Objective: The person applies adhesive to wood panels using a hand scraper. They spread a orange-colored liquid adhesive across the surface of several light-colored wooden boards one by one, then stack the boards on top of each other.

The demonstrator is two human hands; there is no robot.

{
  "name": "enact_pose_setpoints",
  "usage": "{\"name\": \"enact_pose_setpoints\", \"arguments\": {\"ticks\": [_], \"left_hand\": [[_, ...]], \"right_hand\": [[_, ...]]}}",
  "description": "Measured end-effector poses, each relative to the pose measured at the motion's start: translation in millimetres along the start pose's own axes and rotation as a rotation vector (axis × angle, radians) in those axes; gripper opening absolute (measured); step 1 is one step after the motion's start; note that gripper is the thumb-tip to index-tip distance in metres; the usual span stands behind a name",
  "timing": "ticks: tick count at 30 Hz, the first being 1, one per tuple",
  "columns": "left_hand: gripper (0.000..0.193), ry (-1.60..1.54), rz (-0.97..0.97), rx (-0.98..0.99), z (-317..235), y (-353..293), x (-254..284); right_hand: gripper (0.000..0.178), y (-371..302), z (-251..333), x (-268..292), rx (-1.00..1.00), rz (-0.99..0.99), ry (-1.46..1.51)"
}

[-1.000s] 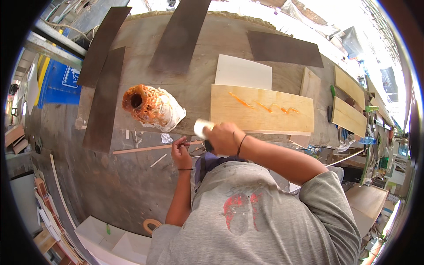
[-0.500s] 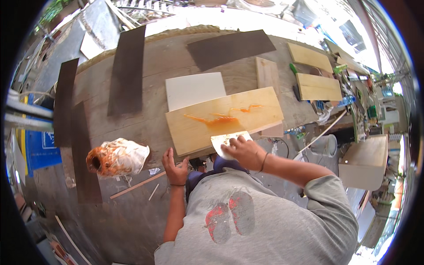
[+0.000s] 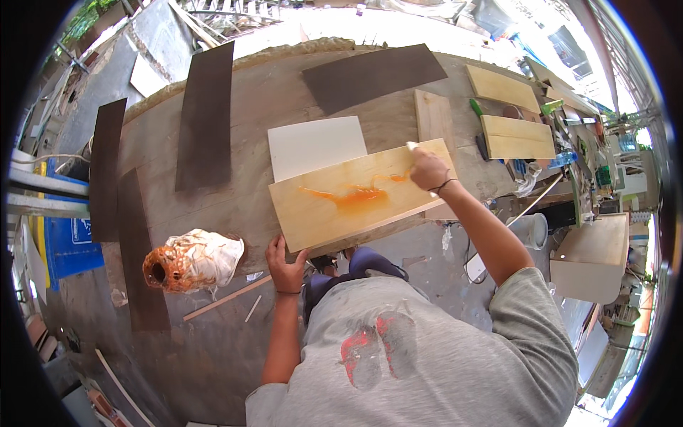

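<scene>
A pale wooden board [image 3: 313, 220] lies at a slant in front of me on the worktable, with a wet orange glue-like streak [image 3: 359, 198] across its middle. My left hand [image 3: 286, 269] grips the board's near left corner, fingers along the left end and thumb at the front edge. Over the board's far right part, my right hand [image 3: 430, 171] is closed on a white spreader [image 3: 412, 145]. Most of the spreader is hidden by the fingers. To the left lies a white container [image 3: 206, 256], smeared orange-brown round its dark mouth.
A white panel [image 3: 313, 146] lies behind the board. Dark brown panels [image 3: 205, 117] are spread over the table's left and far side. More pale boards [image 3: 518, 136] lie at the right, near a green-handled tool [image 3: 475, 107]. A bucket [image 3: 530, 231] stands on the floor.
My right hand has carried the spreader from the board's front edge to its far right part. My left hand has closed in on the near left corner.
</scene>
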State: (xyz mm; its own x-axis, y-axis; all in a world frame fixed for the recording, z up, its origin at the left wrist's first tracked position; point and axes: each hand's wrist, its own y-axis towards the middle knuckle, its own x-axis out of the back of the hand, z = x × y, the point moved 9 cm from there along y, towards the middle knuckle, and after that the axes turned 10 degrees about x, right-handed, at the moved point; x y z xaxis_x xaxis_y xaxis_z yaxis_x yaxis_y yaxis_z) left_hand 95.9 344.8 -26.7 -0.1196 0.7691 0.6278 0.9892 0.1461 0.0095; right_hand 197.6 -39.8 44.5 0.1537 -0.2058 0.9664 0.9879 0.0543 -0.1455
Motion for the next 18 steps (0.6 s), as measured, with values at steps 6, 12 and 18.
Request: {"name": "enact_pose_setpoints", "arguments": {"ticks": [6, 12, 18], "left_hand": [[0.064, -0.062, -0.016, 0.015, -1.7, 0.3, -0.7], [0.062, -0.083, -0.018, 0.002, 1.6, -0.3, -4.9], [0.061, -0.083, -0.029, 0.023, 3.9, -0.4, -2.3]], "right_hand": [[0.017, 2.8, 164.9, -36.2, 0.485, 0.066, 0.138], [0.026, -9.5, 267.7, -40.4, 0.866, 0.280, -0.127], [0.043, -26.2, 179.4, -20.8, 0.961, 0.328, -0.133]]}}
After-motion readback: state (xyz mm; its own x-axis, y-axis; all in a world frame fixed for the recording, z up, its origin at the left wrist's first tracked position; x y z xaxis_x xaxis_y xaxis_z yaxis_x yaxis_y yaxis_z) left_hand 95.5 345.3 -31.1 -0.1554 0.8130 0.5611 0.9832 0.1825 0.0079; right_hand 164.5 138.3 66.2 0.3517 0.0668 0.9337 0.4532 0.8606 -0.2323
